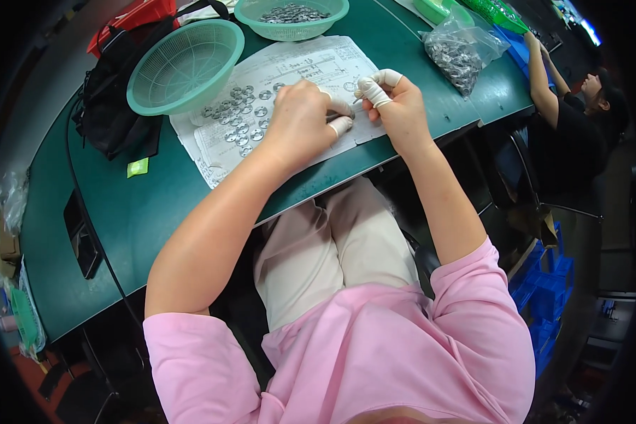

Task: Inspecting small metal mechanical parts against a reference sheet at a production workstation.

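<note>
Table (141, 219), green-topped; clock positions are read about the centre of the printed white sheet (325, 53). Silvery discs (242, 116) lie loose on its 9 o'clock side. The left hand (300, 116) is curled, its grip indiscernible; the right hand (399, 106), at 3, pinches a slim pin-like item (357, 100). A pale green basket (187, 67) stands at 10, a basket of metal pieces (297, 32) at 12, and a clear bag of parts (459, 60) between 2 and 3. Outlying: black bag (116, 99), 9; co-worker (576, 134), 3; blue crates (544, 290), 4.
</note>
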Tool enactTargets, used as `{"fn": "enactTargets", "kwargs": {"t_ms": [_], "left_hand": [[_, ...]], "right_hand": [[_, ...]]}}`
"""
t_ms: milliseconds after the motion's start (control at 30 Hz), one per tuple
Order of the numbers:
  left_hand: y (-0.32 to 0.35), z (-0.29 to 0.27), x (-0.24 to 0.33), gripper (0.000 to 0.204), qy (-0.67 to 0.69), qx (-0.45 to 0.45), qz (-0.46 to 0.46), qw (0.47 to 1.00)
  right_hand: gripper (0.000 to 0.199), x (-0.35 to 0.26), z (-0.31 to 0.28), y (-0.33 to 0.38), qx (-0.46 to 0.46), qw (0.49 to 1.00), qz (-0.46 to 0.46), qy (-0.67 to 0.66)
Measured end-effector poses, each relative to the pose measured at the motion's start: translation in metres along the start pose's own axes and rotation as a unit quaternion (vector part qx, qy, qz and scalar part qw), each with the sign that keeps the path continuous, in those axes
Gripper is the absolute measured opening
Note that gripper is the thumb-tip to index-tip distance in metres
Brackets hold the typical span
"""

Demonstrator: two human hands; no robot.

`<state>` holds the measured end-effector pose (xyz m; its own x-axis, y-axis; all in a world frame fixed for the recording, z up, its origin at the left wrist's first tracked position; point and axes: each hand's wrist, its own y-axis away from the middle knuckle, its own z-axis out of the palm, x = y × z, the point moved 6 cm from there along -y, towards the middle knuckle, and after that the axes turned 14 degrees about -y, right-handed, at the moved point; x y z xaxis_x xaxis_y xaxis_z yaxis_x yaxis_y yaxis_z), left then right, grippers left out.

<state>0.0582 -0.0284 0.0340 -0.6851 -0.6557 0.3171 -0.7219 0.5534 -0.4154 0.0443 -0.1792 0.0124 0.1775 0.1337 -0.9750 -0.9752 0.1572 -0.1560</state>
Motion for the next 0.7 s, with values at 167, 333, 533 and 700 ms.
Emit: {"fn": "enactTargets", "kwargs": {"t_ms": [167,333,533,700], "left_hand": [[0.002,-0.002,-0.018,0.017,0.027,0.027,-0.042,0.998],[0.004,0.005,-0.012,0.016,-0.030,0.027,0.002,0.999],[0.005,0.006,-0.010,0.016,-0.045,0.034,0.018,0.998],[0.006,0.006,-0.009,0.016,-0.048,0.036,0.021,0.998]], "right_hand": [[0.015,-0.001,0.004,0.002,-0.010,0.999,-0.008,0.042],[0.015,-0.002,0.005,0.005,-0.020,0.990,-0.051,0.129],[0.014,0.000,0.005,0.005,-0.037,0.985,-0.044,0.165],[0.014,-0.003,0.008,0.005,-0.040,0.971,-0.100,0.215]]}}
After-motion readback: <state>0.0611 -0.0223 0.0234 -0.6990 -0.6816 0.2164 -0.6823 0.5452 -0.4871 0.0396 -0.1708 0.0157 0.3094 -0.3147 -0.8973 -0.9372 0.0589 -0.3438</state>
